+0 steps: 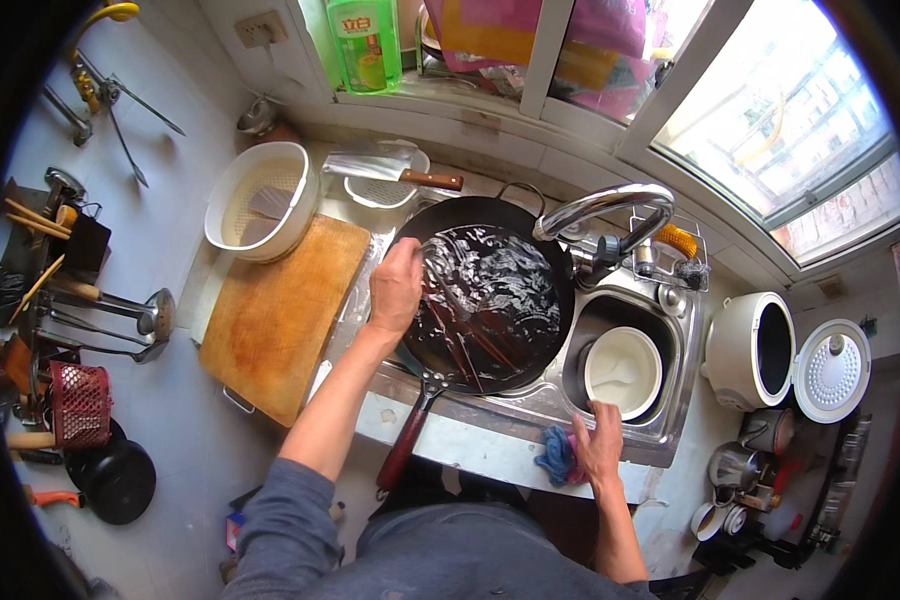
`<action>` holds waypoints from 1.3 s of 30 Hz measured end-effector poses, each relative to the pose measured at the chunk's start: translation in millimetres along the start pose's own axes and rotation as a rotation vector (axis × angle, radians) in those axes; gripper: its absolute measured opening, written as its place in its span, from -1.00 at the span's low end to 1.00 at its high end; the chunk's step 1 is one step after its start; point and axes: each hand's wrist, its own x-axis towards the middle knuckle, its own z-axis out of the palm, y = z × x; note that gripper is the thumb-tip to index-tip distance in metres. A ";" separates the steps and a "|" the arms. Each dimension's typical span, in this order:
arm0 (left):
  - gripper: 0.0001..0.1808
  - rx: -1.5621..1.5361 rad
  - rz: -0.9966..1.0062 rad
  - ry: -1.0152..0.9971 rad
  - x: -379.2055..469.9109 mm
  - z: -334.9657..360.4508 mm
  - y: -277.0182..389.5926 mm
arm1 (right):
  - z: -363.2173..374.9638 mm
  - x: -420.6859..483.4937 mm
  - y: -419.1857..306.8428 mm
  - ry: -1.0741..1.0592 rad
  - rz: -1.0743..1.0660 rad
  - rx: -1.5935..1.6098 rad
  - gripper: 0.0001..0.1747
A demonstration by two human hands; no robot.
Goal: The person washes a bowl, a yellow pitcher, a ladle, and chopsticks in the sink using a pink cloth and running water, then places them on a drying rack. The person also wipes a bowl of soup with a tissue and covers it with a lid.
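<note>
A large black wok (487, 212) sits across the left part of the sink, holding water with glare on it. Long brown sticks, likely chopsticks (487, 341), lie under the water. Curled at the wok's left rim is my left hand (396, 289). A slim grey utensil (450, 289) slants into the water beside its fingers; glare hides whether I hold it. My right hand (598, 442), fingers apart, hovers by the sink's front edge, right beside a blue and pink cloth (555, 456). A white pot (622, 375) with a white spoon inside stands in the right basin (579, 330).
The chrome faucet (630, 202) arches beside the wok's right rim. A cleaver (390, 169) lies behind the wok. Left are a wooden cutting board (285, 322) and a white basket (221, 217). An open rice cooker (742, 352) stands right. The wok's handle (405, 446) overhangs the counter's front.
</note>
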 end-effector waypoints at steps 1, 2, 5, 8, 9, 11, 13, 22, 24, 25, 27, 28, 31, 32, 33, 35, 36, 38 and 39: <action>-0.88 0.087 0.129 0.061 2.4 -5.4 10.1 | -4.9 -12.2 1.3 0.004 0.009 -0.022 -0.57; -0.86 0.121 0.188 0.049 4.9 -11.6 20.0 | -9.0 -19.9 1.4 0.009 0.017 -0.045 -0.56; -0.72 0.203 0.454 0.016 8.2 -29.6 52.3 | -17.6 -24.7 -10.7 0.052 -0.019 0.063 -0.54; -0.80 0.237 0.606 -0.002 3.4 -42.4 89.4 | -20.6 -1.9 -44.6 0.023 -0.075 0.303 -0.52; -0.76 0.195 0.650 -0.018 0.1 -45.8 101.2 | -20.0 9.3 -59.7 0.009 -0.097 0.391 -0.51; -0.74 0.177 0.663 -0.095 -12.0 -52.4 122.9 | -9.3 36.3 -94.3 0.030 -0.111 0.596 -0.50; -0.72 0.108 0.668 -0.118 -27.3 -57.8 140.9 | -1.2 61.6 -121.9 0.012 -0.180 0.646 -0.47; -0.61 -0.049 0.419 -0.100 -67.1 -74.0 146.3 | 33.3 89.5 -161.6 -0.136 -0.380 0.910 -0.80; -0.58 -0.135 0.324 -0.087 -73.8 -69.0 142.2 | 30.5 88.0 -162.8 -0.096 -0.381 0.863 -0.82; -0.58 -0.142 0.249 -0.102 -77.4 -66.5 139.0 | 28.8 89.5 -163.9 -0.058 -0.382 0.830 -0.87; -0.60 -0.247 0.111 -0.197 -85.8 -61.2 130.9 | 26.3 89.7 -165.8 -0.057 -0.334 0.880 -0.94; -0.60 -0.329 0.031 -0.245 -89.0 -57.2 126.3 | 25.1 89.4 -164.7 -0.096 -0.276 0.931 -0.93; -0.71 -0.527 -0.321 -0.576 -99.5 -47.8 115.0 | 26.7 87.5 -155.4 -0.264 -0.040 1.207 -0.85; -0.73 -0.509 -0.254 -0.573 -103.3 -45.2 113.8 | 26.4 85.8 -147.0 -0.278 0.021 1.213 -0.84; -0.74 -0.490 -0.238 -0.587 -106.2 -43.8 113.3 | 26.7 83.6 -136.9 -0.332 0.081 1.275 -0.83; -0.74 -0.573 -0.354 -0.679 -110.9 -45.5 114.7 | 25.2 72.2 -108.8 -0.283 0.112 1.113 -0.71; -0.74 -0.673 -0.487 -0.749 -111.5 -48.9 115.5 | 22.7 63.1 -91.4 -0.117 0.017 0.866 -0.71; -0.76 -0.879 -0.695 -0.824 -113.1 -56.9 118.5 | 15.4 37.1 -53.6 0.139 -0.126 0.445 -0.69; -0.78 -0.913 -0.745 -0.817 -113.9 -60.5 120.2 | 10.9 20.8 -34.2 0.227 -0.127 0.246 -0.68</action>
